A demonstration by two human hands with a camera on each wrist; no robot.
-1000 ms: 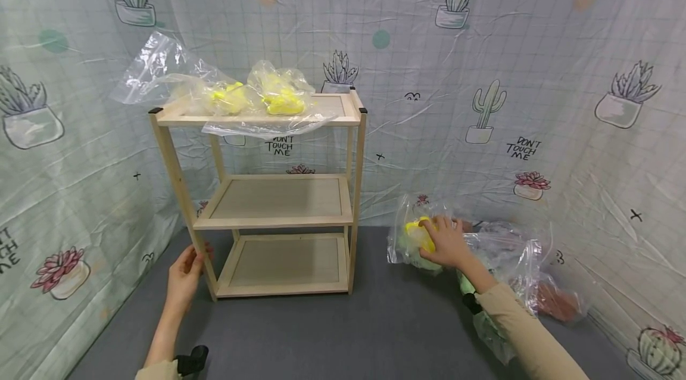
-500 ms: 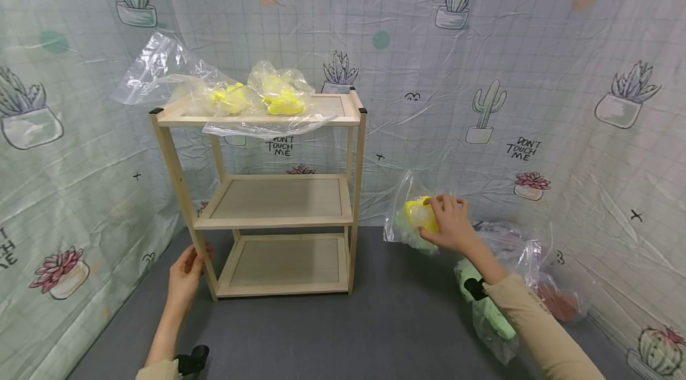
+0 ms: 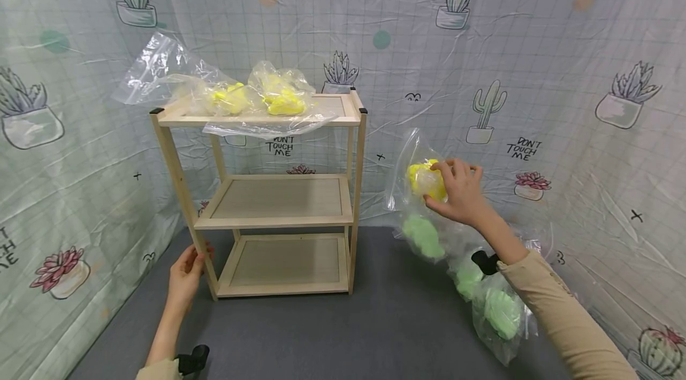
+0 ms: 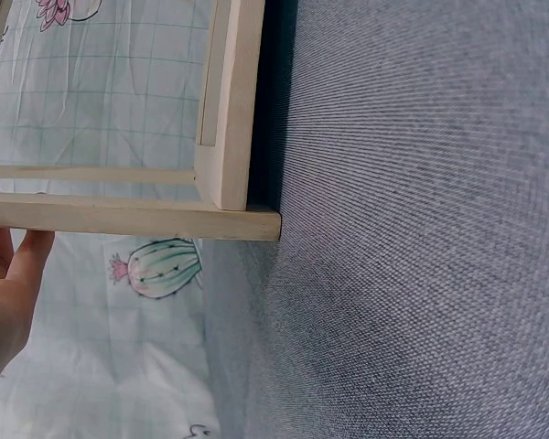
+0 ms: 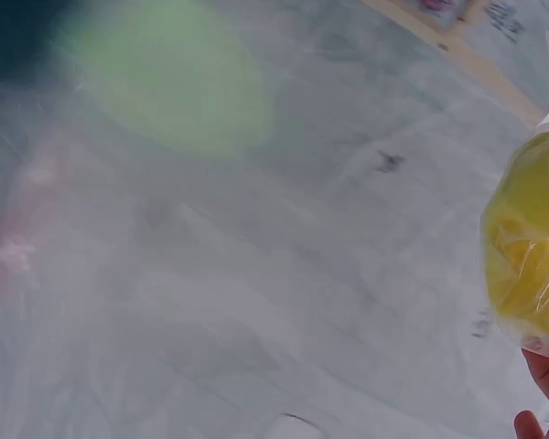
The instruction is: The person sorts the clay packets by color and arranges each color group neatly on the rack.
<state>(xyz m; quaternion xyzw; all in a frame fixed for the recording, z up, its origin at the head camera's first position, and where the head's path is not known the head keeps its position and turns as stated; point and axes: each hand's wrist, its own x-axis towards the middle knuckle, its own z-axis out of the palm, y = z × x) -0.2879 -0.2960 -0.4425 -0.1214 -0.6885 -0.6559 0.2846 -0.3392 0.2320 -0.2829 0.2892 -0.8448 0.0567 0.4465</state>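
My left hand (image 3: 184,276) grips the left front post of a three-tier wooden shelf (image 3: 273,222), low down; in the left wrist view the fingers (image 4: 27,261) are on either side of the post. On the right, my right hand (image 3: 462,192) pinches a clear zip bag with a yellow lump (image 3: 420,178) inside, raised above the table. The same yellow bag (image 5: 522,247) is at the right edge of the right wrist view. Just below the held bag is a clear bag with a green lump (image 3: 422,236). Two bagged yellow lumps (image 3: 284,100) lie on the top shelf.
More bagged green lumps (image 3: 502,311) lie on the grey table (image 3: 321,338) beneath my right forearm, with other clear bags behind it. A printed cactus curtain (image 3: 407,64) surrounds the table. One plastic bag (image 3: 155,73) sticks out past the shelf's left end.
My right hand has lifted the bagged yellow lump up from the pile on the right, uncovering green lumps below. The left hand and the shelf have stayed in place.
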